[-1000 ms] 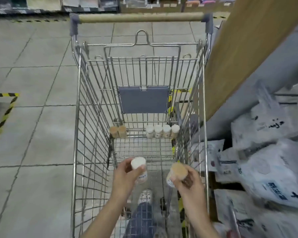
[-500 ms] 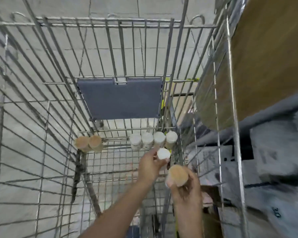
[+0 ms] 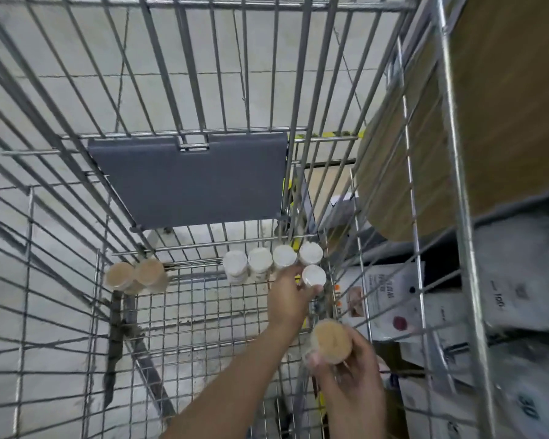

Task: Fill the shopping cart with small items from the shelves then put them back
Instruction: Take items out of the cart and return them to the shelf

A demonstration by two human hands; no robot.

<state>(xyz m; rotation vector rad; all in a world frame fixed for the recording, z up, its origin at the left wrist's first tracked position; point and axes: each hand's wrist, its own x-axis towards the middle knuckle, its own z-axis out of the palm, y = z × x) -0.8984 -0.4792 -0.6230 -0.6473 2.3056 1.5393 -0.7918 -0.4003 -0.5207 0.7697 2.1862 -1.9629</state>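
I look down into a wire shopping cart (image 3: pixel 61 280). My left hand (image 3: pixel 287 296) reaches to the far right corner of the cart floor and grips a white-lidded jar (image 3: pixel 313 275), low and just in front of a row of several white-lidded jars (image 3: pixel 259 260) standing against the far wall. My right hand (image 3: pixel 351 372) holds a tan-lidded jar (image 3: pixel 330 342) nearer to me, above the cart floor on the right. Two tan-lidded jars (image 3: pixel 135 274) stand at the far left corner.
A grey fold-down flap (image 3: pixel 191 182) hangs on the cart's far wall. Outside the right wall are white printed bags (image 3: pixel 390 299) on a low shelf and a wooden panel (image 3: pixel 504 106) above them. Grey floor tiles show through the wires.
My head has dropped closer into the cart. My left hand carried the white-lidded jar forward and down to the far right corner beside the row. My right hand kept its tan-lidded jar.
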